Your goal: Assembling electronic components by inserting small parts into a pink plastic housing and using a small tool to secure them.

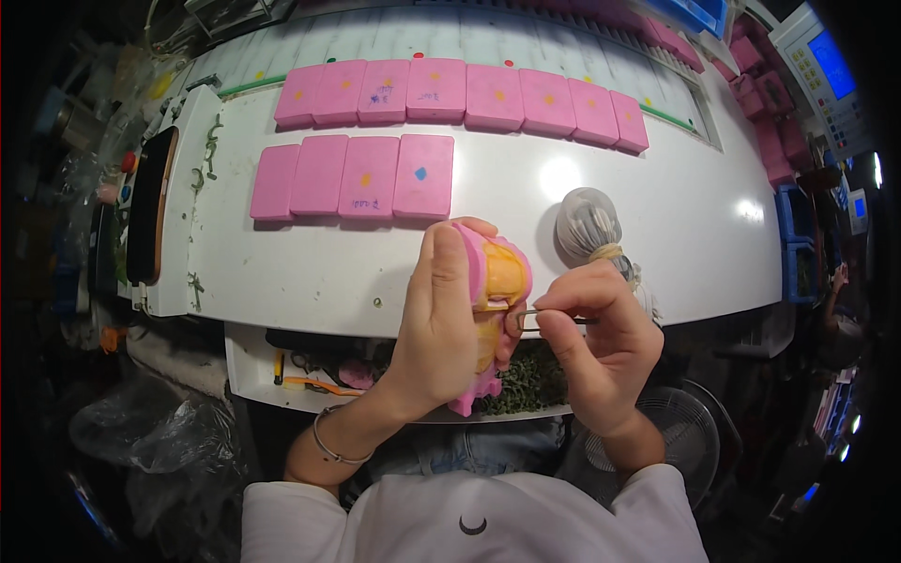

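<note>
Head view; pink-orange mould (pixel 502 270), clasped in left fingers (pixel 448 267)

From the hands, I count twelve pink blocks (pixel 495 98) on the white table (pixel 516 178): eight toward twelve o'clock, four between ten and eleven. One tied grey bag (pixel 589 222), between one and two. One left hand (pixel 436 319), one right hand (pixel 605 342), one pink-and-orange piece (pixel 504 270), one thin metal tool (pixel 584 321).

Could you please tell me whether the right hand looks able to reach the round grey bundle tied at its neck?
Probably yes: the round grey bundle lies just beyond the right hand with nothing standing between, though the thin metal tool that hand holds might hinder grasping.
</note>
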`<state>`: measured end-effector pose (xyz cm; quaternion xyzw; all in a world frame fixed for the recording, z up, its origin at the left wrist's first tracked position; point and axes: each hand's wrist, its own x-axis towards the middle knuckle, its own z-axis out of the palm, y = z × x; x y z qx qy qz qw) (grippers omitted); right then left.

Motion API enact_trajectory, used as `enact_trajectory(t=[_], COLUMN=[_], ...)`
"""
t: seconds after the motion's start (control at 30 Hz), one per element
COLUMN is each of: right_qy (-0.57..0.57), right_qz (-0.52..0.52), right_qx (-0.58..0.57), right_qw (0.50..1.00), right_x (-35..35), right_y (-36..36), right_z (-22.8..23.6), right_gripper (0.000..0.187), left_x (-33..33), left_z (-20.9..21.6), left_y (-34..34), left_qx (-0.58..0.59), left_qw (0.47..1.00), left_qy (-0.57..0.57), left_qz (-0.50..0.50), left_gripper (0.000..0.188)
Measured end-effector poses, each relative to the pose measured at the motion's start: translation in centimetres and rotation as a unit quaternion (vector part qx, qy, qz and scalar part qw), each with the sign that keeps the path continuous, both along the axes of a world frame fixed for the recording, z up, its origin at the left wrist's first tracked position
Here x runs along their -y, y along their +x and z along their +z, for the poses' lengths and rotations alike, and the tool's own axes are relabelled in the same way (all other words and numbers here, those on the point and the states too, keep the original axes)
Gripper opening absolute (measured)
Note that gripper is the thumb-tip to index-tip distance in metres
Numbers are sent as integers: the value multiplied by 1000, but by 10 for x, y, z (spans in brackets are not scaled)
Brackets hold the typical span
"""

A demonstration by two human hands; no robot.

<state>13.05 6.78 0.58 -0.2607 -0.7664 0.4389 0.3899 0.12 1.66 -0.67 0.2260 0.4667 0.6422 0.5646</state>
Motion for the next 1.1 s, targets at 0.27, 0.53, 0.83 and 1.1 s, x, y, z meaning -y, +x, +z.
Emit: enact_trajectory(t=[0.27,0.53,0.83,1.1], right_qy=[-206,-204,43,126], right_qz=[-36,-1,-60,-80], right_qx=[-164,-76,17,71], right_qw=[964,976,997,986], right_x=[0,13,24,25], right_y=[15,13,19,20], right_z=[3,1,-4,1], right_gripper=[11,21,28,15], left_x=[10,28,28,29], left_z=[-5,-6,-1,-3], left_y=[-21,5,4,4], left_qx=[-136,-244,-204,-166], left_qw=[986,965,975,982], left_qy=[55,97,88,92], left_qz=[-81,-15,-10,-21], left_gripper=[35,12,10,11])
